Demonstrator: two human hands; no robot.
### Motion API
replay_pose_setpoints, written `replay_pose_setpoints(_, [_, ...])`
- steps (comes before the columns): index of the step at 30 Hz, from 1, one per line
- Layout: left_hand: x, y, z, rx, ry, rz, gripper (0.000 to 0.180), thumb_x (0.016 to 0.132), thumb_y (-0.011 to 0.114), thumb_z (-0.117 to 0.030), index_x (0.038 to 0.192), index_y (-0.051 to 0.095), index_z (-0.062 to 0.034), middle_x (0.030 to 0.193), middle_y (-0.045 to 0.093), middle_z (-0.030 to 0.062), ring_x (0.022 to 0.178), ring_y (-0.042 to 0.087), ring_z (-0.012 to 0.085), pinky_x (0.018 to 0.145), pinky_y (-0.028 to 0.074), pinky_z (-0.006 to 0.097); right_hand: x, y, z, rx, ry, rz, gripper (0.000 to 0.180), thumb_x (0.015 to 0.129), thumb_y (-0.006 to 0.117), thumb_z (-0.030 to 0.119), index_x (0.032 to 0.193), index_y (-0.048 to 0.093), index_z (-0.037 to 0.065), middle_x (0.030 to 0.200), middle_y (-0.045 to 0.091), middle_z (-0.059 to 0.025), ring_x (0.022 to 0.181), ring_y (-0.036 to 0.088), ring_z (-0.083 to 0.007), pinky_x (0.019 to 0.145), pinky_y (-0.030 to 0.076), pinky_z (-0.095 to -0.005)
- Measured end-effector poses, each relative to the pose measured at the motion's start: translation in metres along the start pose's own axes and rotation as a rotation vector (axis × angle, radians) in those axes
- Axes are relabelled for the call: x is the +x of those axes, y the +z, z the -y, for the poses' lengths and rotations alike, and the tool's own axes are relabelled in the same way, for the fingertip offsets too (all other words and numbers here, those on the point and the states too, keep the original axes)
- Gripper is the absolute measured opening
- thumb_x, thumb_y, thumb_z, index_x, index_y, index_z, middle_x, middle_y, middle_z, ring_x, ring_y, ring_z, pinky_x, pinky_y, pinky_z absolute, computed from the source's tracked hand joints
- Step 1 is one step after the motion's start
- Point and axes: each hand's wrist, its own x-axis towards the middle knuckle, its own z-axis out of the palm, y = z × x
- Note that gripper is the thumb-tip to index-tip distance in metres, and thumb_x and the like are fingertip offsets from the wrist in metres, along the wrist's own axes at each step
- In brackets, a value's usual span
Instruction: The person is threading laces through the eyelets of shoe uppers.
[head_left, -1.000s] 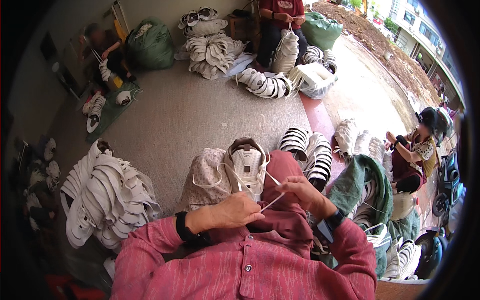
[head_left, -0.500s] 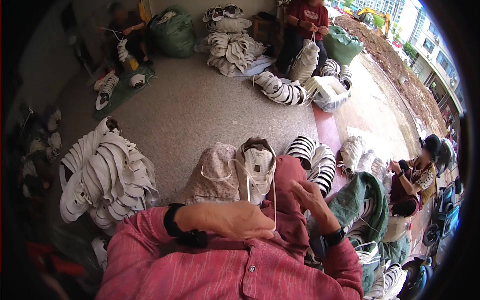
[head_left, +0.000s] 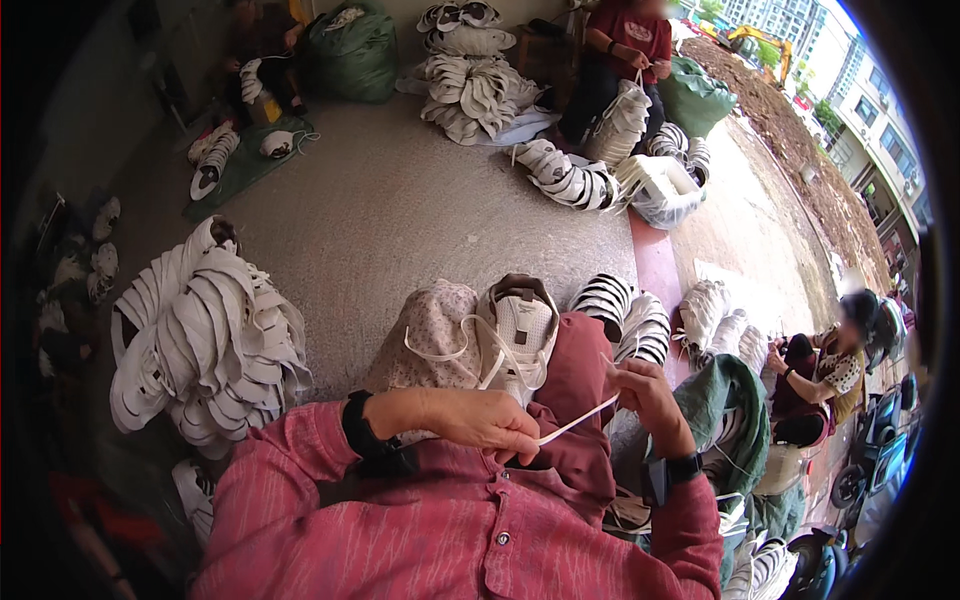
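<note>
A white shoelace (head_left: 578, 420) stretches in a slanting line between my two hands. My left hand (head_left: 487, 420) is closed on its lower end, close to my shirt front. Higher up and to the right, my right hand (head_left: 645, 393) pinches the other end between thumb and fingers. Just beyond the left hand, a white shoe upper (head_left: 520, 335) with a dark collar rests upright between my knees. From it a loose lace loop (head_left: 440, 356) hangs over the floral cloth (head_left: 432, 310) on my left knee. My left hand and wrist hide the shoe upper's lower part.
A big pile of white shoe uppers (head_left: 210, 340) stands on the floor at left. Stacked uppers (head_left: 640, 325) and a green sack (head_left: 735, 400) flank my right knee. Across the floor (head_left: 420, 210), a person in red (head_left: 630, 45) and other seated people handle uppers. Scooters (head_left: 880, 450) stand far right.
My right hand has moved right and slightly down, my left hand slightly down. The lace, which hung nearly upright by the left hand, now runs taut between both hands.
</note>
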Motion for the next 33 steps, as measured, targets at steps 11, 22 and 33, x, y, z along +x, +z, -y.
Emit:
replay_pose_setpoints(11, [-0.165,-0.022,-0.015,-0.412,0.878,-1.096,0.031,0.101,0.042,-0.031,0.082,0.051,-0.0084,0.077,0.057,0.0058,0.071,0.055,0.0180,0.081,0.046,0.036,0.041,0.082,0.037,-0.583,-0.580,-0.029,0.033,0.092,0.059,0.034,0.085,0.068,0.003,0.075,0.062,-0.0060,0.065,0.059,-0.0203,0.058,0.045,-0.0312])
replay_pose_setpoints(22, [-0.255,0.004,0.051,-0.871,1.285,-1.214,0.017,0.100,0.045,-0.016,0.102,0.055,-0.0023,0.091,0.054,0.0041,0.086,0.049,0.0169,0.086,0.043,0.034,0.063,0.100,0.052,-0.304,-0.454,0.138,0.024,0.092,0.060,0.025,0.081,0.065,0.004,0.078,0.064,-0.0042,0.078,0.063,-0.0178,0.074,0.050,-0.0318])
replay_pose_setpoints(33, [-0.257,-0.010,0.073,-0.795,1.268,-1.061,0.036,0.105,0.032,-0.023,0.127,0.047,0.0018,0.067,0.037,0.0010,0.049,0.026,0.0075,0.039,0.020,0.023,-0.028,-0.083,0.008,1.040,-0.539,-0.416,0.017,0.096,0.056,0.021,0.101,0.059,0.006,0.072,0.060,0.0000,0.073,0.059,-0.0122,0.079,0.051,-0.0298])
